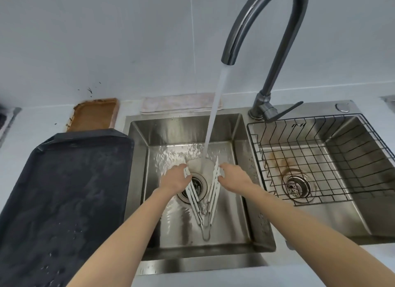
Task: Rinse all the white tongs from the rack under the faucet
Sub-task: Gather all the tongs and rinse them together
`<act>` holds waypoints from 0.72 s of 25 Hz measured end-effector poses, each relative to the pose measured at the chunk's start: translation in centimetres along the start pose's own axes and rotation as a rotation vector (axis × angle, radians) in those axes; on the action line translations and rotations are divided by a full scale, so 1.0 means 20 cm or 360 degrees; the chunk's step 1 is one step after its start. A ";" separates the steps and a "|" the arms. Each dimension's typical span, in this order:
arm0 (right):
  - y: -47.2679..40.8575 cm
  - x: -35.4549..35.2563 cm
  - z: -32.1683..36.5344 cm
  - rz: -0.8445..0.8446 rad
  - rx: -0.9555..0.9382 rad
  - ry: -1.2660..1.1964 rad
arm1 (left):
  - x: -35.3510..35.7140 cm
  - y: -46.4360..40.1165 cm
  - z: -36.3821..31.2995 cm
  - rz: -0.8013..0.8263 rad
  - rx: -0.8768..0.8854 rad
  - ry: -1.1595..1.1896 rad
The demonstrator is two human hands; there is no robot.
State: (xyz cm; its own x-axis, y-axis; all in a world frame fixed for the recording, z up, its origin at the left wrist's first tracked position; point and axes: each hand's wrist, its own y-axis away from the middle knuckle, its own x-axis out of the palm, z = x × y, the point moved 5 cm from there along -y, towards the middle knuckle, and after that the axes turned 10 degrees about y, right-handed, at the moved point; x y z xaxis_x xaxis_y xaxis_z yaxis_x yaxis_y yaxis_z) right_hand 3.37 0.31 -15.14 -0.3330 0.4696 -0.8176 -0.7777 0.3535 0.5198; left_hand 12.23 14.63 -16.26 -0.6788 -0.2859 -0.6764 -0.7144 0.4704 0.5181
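Several white tongs (213,192) are bunched in a V over the left sink basin (241,222), hinge ends toward me and tips spread apart. My left hand (175,179) grips the left arms of the tongs. My right hand (232,177) grips the right arms. Water runs from the dark curved faucet (265,25) and strikes between the spread tips, just above the drain. The black wire rack (316,162) sits in the right basin with no tongs in it.
A large black tray (64,190) lies on the counter to the left of the sink. Behind it sits a brown stained tray (94,115). A folded cloth (179,103) lies along the back edge of the sink. The faucet lever (284,112) points right.
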 end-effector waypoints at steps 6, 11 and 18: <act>-0.13 0.18 -0.02 0.0187 0.0198 -0.0015 | 0.12 -0.13 0.14 0.0212 -0.0099 0.0101; -0.21 0.35 -0.06 0.0351 0.0394 -0.0084 | 0.22 -0.21 0.22 0.0237 -0.0132 0.0307; -0.28 0.49 -0.09 0.0381 0.0529 -0.0229 | 0.37 -0.25 0.30 0.0208 -0.0326 0.0522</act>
State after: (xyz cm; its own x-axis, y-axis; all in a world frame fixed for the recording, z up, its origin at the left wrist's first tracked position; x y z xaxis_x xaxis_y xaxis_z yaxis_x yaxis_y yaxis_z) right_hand 3.39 1.50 -26.55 -0.3868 0.6698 -0.6338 -0.4661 0.4511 0.7611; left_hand 11.75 15.27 -26.96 -0.7607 -0.5013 -0.4123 -0.6151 0.3537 0.7047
